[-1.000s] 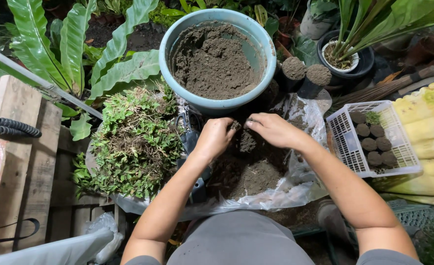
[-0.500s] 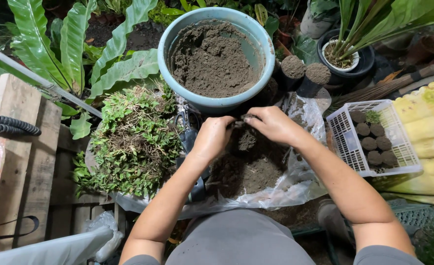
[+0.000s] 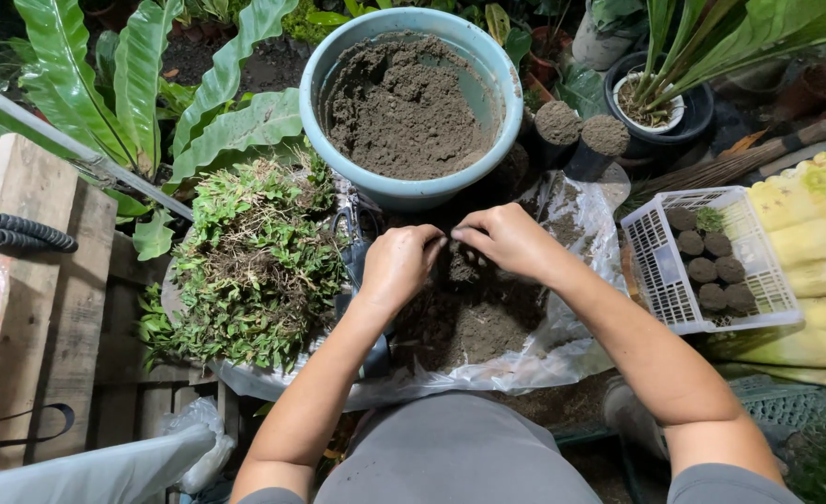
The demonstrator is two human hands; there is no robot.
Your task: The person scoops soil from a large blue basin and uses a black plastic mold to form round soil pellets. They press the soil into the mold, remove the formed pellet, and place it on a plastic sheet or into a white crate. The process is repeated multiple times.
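Note:
My left hand point(image 3: 400, 264) and my right hand point(image 3: 504, 239) meet fingertip to fingertip over a heap of dark soil point(image 3: 469, 313) on a clear plastic sheet point(image 3: 562, 350). Between the fingers sits a small dark soil-filled pot point(image 3: 462, 268), partly hidden; which fingers grip it I cannot tell for sure. Just beyond the hands stands a light blue tub point(image 3: 413, 191) filled with brown soil. A pile of small green cuttings point(image 3: 250, 261) lies to the left of my left hand.
A white plastic basket point(image 3: 654, 271) with several small filled pots stands at the right. Two filled dark pots point(image 3: 581, 135) stand behind it. Wooden planks point(image 3: 49, 280), a black coiled hose point(image 3: 16, 229) and large-leaved plants point(image 3: 142, 84) are at the left.
Both hands have stayed over the soil heap, fingers working at the small pot; the fingertips have drawn slightly closer together.

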